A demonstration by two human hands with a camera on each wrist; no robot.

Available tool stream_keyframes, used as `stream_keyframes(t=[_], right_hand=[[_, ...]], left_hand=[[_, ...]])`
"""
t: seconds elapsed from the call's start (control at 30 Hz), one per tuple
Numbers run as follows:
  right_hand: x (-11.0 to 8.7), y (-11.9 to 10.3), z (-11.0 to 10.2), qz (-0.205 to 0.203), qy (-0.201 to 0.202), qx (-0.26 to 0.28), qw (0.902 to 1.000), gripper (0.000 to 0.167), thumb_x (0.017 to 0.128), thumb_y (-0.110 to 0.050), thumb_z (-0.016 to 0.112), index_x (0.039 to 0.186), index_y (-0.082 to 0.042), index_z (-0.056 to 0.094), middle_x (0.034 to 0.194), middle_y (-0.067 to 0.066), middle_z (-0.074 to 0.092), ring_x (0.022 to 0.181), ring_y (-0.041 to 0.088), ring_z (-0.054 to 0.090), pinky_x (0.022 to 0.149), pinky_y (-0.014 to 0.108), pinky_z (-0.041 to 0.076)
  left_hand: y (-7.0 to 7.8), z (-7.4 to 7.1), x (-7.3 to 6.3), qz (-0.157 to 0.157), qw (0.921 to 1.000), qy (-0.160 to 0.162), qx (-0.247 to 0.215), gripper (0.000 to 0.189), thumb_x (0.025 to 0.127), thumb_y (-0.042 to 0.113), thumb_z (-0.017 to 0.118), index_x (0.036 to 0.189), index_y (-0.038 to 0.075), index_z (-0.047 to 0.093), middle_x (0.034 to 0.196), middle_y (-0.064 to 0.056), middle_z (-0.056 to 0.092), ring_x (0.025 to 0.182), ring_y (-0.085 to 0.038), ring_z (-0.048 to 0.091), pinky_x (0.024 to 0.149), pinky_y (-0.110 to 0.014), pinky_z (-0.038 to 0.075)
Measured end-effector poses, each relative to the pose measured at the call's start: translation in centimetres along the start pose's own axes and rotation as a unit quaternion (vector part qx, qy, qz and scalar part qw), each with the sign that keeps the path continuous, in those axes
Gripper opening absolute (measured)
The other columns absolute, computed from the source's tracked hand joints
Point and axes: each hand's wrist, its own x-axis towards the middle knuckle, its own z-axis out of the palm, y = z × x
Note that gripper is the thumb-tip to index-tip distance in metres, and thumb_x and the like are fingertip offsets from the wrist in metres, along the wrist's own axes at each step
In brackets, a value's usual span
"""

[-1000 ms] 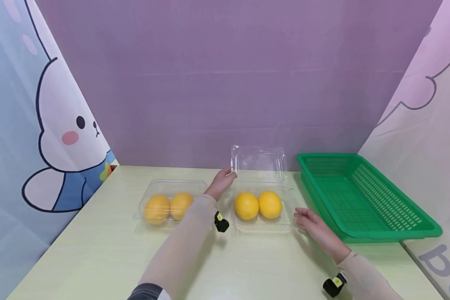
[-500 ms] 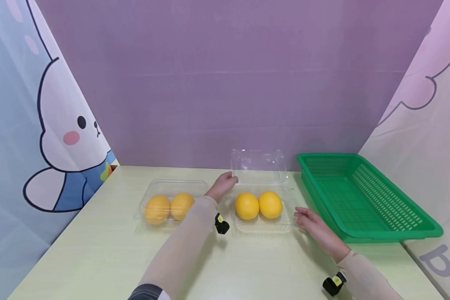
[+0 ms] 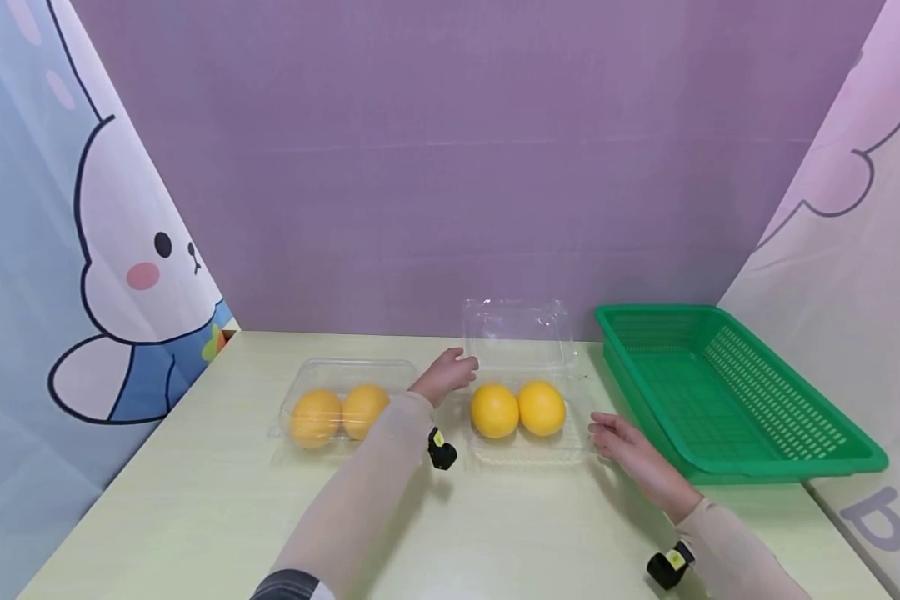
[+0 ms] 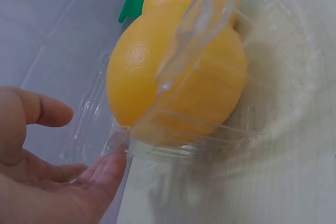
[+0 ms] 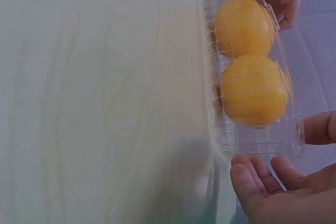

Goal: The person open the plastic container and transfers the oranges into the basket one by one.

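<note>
Two oranges [image 3: 494, 411] sit side by side in the base of a clear plastic clamshell box [image 3: 525, 454]. Its lid [image 3: 518, 333] stands raised, leaning back toward the purple backdrop. My left hand [image 3: 446, 375] is at the box's back left corner, by the hinge. In the left wrist view, the thumb is held apart and the fingertips [image 4: 113, 163] are right at the plastic edge. Beside the box's right side is my right hand [image 3: 622, 446], its fingers [image 5: 252, 177] loosely extended at the box's end. Neither hand grips anything.
To the left, a closed clear clamshell box [image 3: 322, 371] holds two more oranges, partly behind my left forearm. A green plastic basket [image 3: 663, 417] stands at the right of the pale table [image 3: 195, 517]. The purple backdrop [image 3: 420, 167] rises behind.
The lid has tilted farther back and now stands without the left hand's hold. My left hand has lowered slightly from the lid's edge. The right hand has hardly moved.
</note>
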Motion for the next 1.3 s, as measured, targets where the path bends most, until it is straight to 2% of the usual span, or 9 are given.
stream_keyframes(t=[0.3,0.47,0.57,0.67,0.77,0.8,0.9,1.13,1.3], right_hand=[[-0.2,0.0,-0.2,0.000,-0.008,0.001,1.0000,0.058,0.106,-0.013,0.044,0.149,0.016,0.019,0.148,0.039,0.030,0.138,0.049,0.032,0.104,0.028,0.043],[-0.3,0.0,-0.2,0.001,-0.007,0.006,1.0000,0.057,0.106,-0.014,0.045,0.149,0.015,0.020,0.149,0.038,0.030,0.138,0.049,0.032,0.099,0.019,0.042],[-0.4,0.0,-0.2,-0.002,-0.008,0.005,1.0000,0.057,0.106,-0.014,0.045,0.149,0.015,0.021,0.148,0.038,0.031,0.138,0.049,0.032,0.097,0.017,0.042],[-0.4,0.1,-0.2,-0.005,-0.011,0.003,0.9999,0.058,0.106,-0.014,0.045,0.149,0.016,0.020,0.148,0.039,0.031,0.137,0.049,0.032,0.097,0.018,0.042],[-0.5,0.1,-0.2,-0.003,-0.010,0.004,0.9999,0.058,0.106,-0.014,0.045,0.149,0.015,0.021,0.147,0.038,0.032,0.137,0.049,0.033,0.097,0.019,0.043],[-0.5,0.0,-0.2,-0.004,-0.010,0.004,0.9999,0.058,0.106,-0.015,0.045,0.149,0.015,0.020,0.148,0.038,0.032,0.137,0.049,0.033,0.097,0.019,0.042],[-0.5,0.0,-0.2,-0.004,-0.008,0.006,0.9999,0.058,0.106,-0.015,0.045,0.149,0.015,0.021,0.148,0.038,0.031,0.138,0.049,0.033,0.097,0.018,0.042],[-0.5,-0.1,-0.3,-0.003,-0.008,0.008,0.9999,0.057,0.107,-0.017,0.044,0.149,0.014,0.021,0.149,0.038,0.030,0.138,0.050,0.031,0.095,0.015,0.041],[-0.4,0.0,-0.4,0.001,-0.010,0.007,0.9999,0.058,0.107,-0.017,0.045,0.150,0.014,0.020,0.149,0.038,0.029,0.139,0.049,0.031,0.096,0.015,0.041]], left_hand=[[0.3,-0.2,-0.3,-0.025,0.9996,-0.015,0.002,0.075,0.096,0.022,0.054,0.157,-0.001,0.018,0.146,-0.024,0.047,0.129,-0.035,0.052,0.110,-0.043,0.039],[0.5,-0.4,-0.9,-0.032,0.9989,-0.033,-0.002,0.076,0.097,0.022,0.053,0.158,-0.002,0.015,0.147,-0.023,0.046,0.132,-0.036,0.049,0.113,-0.044,0.036],[0.3,-0.5,-1.0,-0.038,0.9985,-0.040,0.005,0.077,0.096,0.023,0.055,0.158,-0.002,0.015,0.130,-0.018,0.056,0.125,-0.031,0.054,0.112,-0.044,0.037],[0.0,-0.6,-1.1,-0.046,0.9974,-0.054,0.005,0.077,0.095,0.021,0.056,0.156,-0.003,0.018,0.097,-0.007,0.051,0.089,-0.020,0.053,0.107,-0.042,0.040],[-0.1,-0.6,-1.4,-0.057,0.9964,-0.062,0.009,0.077,0.094,0.021,0.057,0.156,-0.004,0.019,0.108,-0.010,0.051,0.091,-0.020,0.049,0.106,-0.041,0.041],[-0.1,-0.6,-1.6,-0.057,0.9963,-0.064,0.007,0.077,0.094,0.020,0.057,0.156,-0.005,0.018,0.122,-0.014,0.051,0.095,-0.023,0.051,0.106,-0.041,0.041],[0.0,-0.4,-2.3,-0.063,0.9958,-0.064,0.021,0.082,0.093,0.023,0.059,0.157,-0.004,0.015,0.158,-0.020,0.027,0.132,-0.033,0.045,0.111,-0.043,0.038],[-0.6,-0.1,-3.2,-0.060,0.9965,-0.055,0.018,0.084,0.092,0.023,0.060,0.157,-0.005,0.015,0.159,-0.023,0.026,0.132,-0.035,0.047,0.111,-0.043,0.039],[-0.8,0.2,-4.2,-0.049,0.9979,-0.036,0.021,0.080,0.092,0.027,0.059,0.156,-0.002,0.021,0.150,-0.025,0.040,0.128,-0.038,0.052,0.113,-0.050,0.033]])
